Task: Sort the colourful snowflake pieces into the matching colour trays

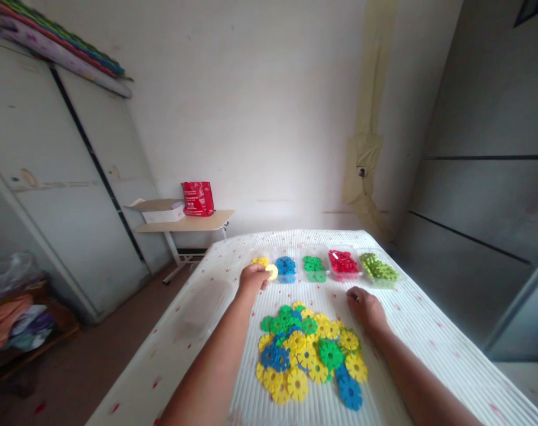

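Yellow disc, pinched in left hand

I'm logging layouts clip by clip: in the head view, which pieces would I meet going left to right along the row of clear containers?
Yellow pieces, blue pieces, green pieces, red pieces, lime-green pieces.

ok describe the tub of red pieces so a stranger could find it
On the white ribbed table cover, look beyond the mixed pile of flower-shaped discs to the row of tubs. The tub of red pieces is second from right, the only one with red contents.
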Motion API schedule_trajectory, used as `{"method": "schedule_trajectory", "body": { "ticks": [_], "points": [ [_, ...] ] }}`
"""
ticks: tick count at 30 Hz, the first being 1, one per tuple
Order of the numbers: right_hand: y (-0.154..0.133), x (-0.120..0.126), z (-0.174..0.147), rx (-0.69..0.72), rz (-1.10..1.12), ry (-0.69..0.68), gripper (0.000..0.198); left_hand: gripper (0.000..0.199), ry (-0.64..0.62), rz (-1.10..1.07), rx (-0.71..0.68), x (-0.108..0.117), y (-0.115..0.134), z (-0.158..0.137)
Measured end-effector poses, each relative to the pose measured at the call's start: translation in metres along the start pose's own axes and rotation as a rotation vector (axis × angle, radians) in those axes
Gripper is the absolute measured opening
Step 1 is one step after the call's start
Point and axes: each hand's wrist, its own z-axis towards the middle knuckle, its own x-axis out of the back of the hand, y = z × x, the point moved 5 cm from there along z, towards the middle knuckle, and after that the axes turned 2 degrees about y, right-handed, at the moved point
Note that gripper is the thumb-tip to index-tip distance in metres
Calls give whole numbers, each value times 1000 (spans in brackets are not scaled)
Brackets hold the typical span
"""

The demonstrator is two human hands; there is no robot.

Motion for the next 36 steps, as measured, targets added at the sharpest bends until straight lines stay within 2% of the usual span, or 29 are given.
{"method": "schedule_trajectory", "body": {
  "ticks": [3,7,14,19,22,25,28,33,36],
  "points": [
    [-1,1,0,-6,12,-2,20,32,165,-70,4,21,-3,24],
    [-2,2,-1,-2,28,-8,19,42,244,-74,9,29,-15,30],
    [0,0,0,-12,13,0,20,18,182,56,-21,25,-54,-17],
    [-4,3,-2,-35,15,-7,20,16,189,191,-78,30,-80,-46],
    [-24,5,-7,45,102,-37,22,18,202,245,-118,31,-83,-50],
    [-60,6,-16,237,180,-90,25,19,215,289,-149,30,-79,-51],
    [-95,2,-29,395,158,-164,25,20,222,322,-164,29,-76,-52],
    [-116,-8,-41,424,-45,-286,20,20,229,354,-173,29,-72,-55],
    [-115,-9,-42,403,-2,-315,21,19,230,359,-179,29,-71,-56]
  ]
}}
